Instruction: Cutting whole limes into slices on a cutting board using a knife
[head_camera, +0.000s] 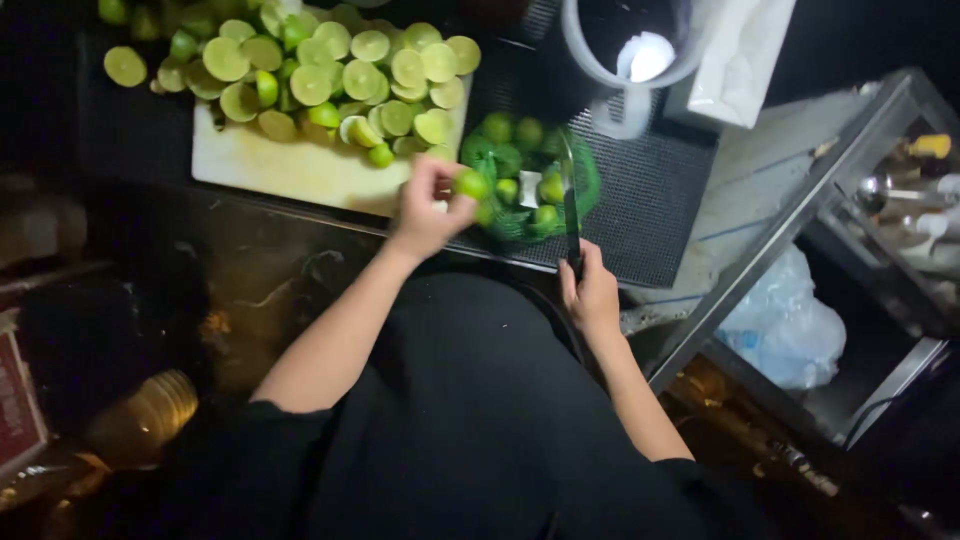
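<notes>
The left hand (428, 208) grasps one whole lime (471, 184) with its fingertips, just beside the green net bag (588, 180). This bag lies on a black ribbed mat (650, 210) on the worktop and contains more whole limes. The right hand (590, 292) is clenched around the dark handle of a knife (570, 215), whose blade points away from the person and lies over the net bag. To the left of the bag is a white cutting board (290, 165), and many lime halves (330, 75) are piled on it, cut faces mostly up. Behind the bag stands a clear plastic jug (630, 60), with a white box next to it.
</notes>
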